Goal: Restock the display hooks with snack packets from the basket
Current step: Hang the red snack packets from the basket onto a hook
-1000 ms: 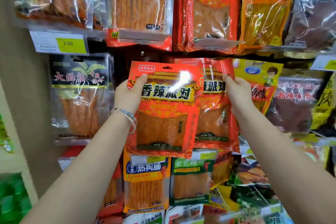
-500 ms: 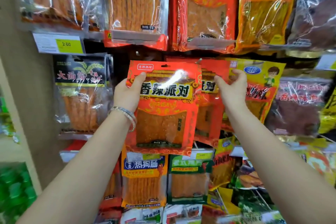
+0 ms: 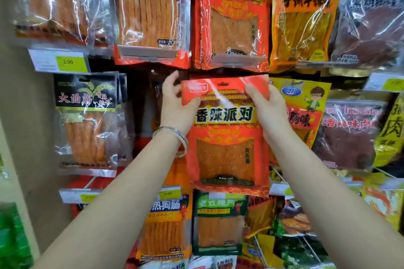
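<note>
**Mia:** Where is the packet [image 3: 227, 148]?

**Ben:** It's up at the rack, between the hands. The left hand [image 3: 175, 105] pinches its top left corner, thumb in front. The right hand [image 3: 270, 111] pinches the top right corner the same way.

**Mia:** Is it on a hook?

**Ben:** I can't tell, because the hook is hidden. The little hole [image 3: 223, 83] is at the top, between the two thumbs.

**Mia:** What could go wrong?

**Ben:** I think the hole could miss the hook, since the packet covers it. Letting go then would drop the packet. A hard push could bend its thin top edge. Lifting too high could bump the twin packet [image 3: 231, 15] just above the hands.

**Mia:** Count for me.

**Ben:** Two hands, one packet held, one hole. One bracelet [image 3: 175, 137] on the left wrist. Five packet fronts in the row above the hands. Two tags [image 3: 67, 62] say 2.00, one up and left of the left hand and one below it. I see no basket.
</note>
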A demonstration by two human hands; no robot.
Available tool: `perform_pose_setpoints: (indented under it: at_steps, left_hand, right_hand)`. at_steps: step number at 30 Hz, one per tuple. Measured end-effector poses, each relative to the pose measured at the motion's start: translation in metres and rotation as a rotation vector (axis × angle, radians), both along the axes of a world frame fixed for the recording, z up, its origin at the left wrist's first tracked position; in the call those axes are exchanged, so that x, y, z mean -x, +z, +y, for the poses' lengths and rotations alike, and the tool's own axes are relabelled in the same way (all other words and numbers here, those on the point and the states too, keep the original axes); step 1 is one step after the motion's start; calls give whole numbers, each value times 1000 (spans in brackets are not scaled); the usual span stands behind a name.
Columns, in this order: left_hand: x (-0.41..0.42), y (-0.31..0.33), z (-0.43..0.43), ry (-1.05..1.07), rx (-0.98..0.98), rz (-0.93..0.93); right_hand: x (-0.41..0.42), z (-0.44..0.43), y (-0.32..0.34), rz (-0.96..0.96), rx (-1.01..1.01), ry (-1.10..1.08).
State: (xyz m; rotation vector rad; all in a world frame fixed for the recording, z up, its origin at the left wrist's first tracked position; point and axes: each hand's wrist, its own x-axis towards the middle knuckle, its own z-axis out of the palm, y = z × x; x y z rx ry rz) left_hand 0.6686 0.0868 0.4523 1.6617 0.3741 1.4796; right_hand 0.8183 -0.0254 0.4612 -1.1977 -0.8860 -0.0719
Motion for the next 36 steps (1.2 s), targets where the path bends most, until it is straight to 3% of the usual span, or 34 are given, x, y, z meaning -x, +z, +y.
perform_pose_setpoints:
  at_steps: [5,15,21,25,30,33,36]
  left_hand:
    - [-13,11,-9,56,-321,234]
    - [-27,6,-9,-23,-298,201]
    - [-33,-35,15,67,-324,437]
    - [-36,-78,34,122,-288,575]
    - [-35,-109,43,-50,-149,709]
    - [-31,-116,44,-142,-86,854]
    - [-21,-121,42,-132,-65,924]
  right_hand:
    - [-15,2,13,9,37,-73]
    - [-37,22,7,-9,127,-175]
    - [-36,23,-29,-250,118,-454]
    - [-34,25,-75,-477,317,-590]
    - [-30,27,-114,-594,695,-619]
    - [-22,26,-125,-577,845,-616]
    - [-4,21,-132,-445,835,-610]
